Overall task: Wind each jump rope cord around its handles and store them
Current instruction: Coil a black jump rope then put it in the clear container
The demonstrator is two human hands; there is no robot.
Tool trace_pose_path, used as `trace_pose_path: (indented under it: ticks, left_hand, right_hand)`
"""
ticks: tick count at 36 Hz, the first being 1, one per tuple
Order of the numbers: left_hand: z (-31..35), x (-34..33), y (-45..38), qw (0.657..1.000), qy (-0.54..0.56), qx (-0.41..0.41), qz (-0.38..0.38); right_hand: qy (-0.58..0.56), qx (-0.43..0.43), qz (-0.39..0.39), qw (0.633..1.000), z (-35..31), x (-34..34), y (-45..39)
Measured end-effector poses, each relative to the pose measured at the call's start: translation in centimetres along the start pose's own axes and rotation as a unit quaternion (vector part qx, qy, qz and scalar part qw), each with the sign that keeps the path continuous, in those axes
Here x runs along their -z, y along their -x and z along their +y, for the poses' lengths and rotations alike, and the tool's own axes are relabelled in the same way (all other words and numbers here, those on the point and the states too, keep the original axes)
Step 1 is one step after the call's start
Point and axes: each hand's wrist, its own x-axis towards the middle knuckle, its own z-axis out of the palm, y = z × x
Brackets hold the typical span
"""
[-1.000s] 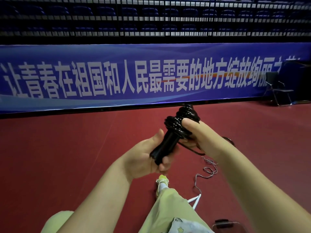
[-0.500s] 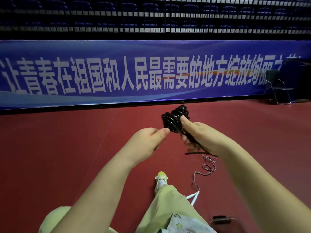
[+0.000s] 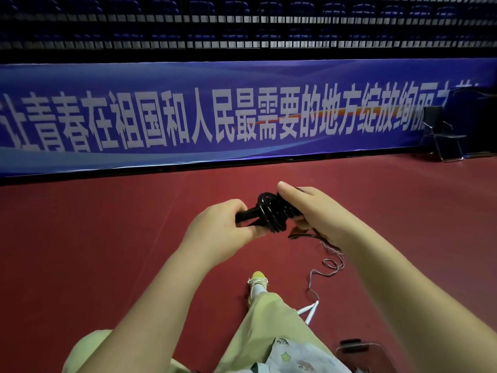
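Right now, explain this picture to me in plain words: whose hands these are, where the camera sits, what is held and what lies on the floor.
There is no machine here. A person wears a camera on the head, so you look forward and down at their own two bare hands.

The left hand grips the bare ends of the black handles. The right hand holds the other end, where the black cord is wound in thick loops around them.

Below, the person's leg in light green trousers and a shoe rest on the red floor. To the right of the leg lies a second rope, thin and loose, with white handles. It is not yet wound.

Behind runs a blue banner, with a folding chair at far right.
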Motion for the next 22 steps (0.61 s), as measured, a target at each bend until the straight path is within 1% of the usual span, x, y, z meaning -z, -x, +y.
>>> trace_pose_path:
  ticks: [3,5,7,9,10,12,14,15,17,20,22]
  left_hand:
    - [0.2,0.5,0.0,0.999,-0.028,-0.035,-0.002]
    - [0.3,0.9,-0.1,0.998,-0.022,-0.057,-0.031]
    - [0.3,1.3,-0.1,0.995,0.015,-0.055,-0.084]
    - [0.3,1.4,0.0,0.985,0.089,-0.052,-0.137]
    - [0.4,1.3,0.0,0.979,0.131,-0.051,-0.149]
    - [0.6,1.2,0.2,0.964,0.221,-0.04,-0.144]
    - [0.8,1.0,0.2,0.952,0.279,-0.026,-0.124]
    - [0.8,0.9,0.2,0.951,0.288,-0.021,-0.113]
    - [0.9,0.7,0.1,0.952,0.289,-0.011,-0.096]
    - [0.9,0.5,0.0,0.959,0.271,-0.001,-0.087]
    - [0.9,0.3,0.0,0.966,0.246,0.002,-0.081]
  right_hand:
    - [-0.02,0.007,0.012,1.0,0.1,-0.3,0.1]
    - [-0.051,0.014,0.017,0.998,0.2,-0.4,0.1]
    - [-0.073,0.019,0.028,0.997,0.2,-0.4,0.2]
    - [-0.089,0.014,0.035,0.995,0.3,-0.5,0.1]
    - [-0.106,0.011,0.038,0.994,0.2,-0.7,0.0]
    - [-0.152,0.02,0.02,0.988,0.3,-0.8,-0.2]
    - [-0.163,0.053,-0.031,0.985,0.3,-0.7,-0.1]
    - [-0.157,0.063,-0.051,0.984,0.2,-0.7,0.0]
    - [-0.134,0.047,-0.058,0.988,0.2,-0.4,-0.1]
    - [-0.078,0.024,-0.053,0.995,0.4,-0.2,-0.3]
    - [-0.01,0.011,-0.027,1.0,0.4,-0.1,-0.4]
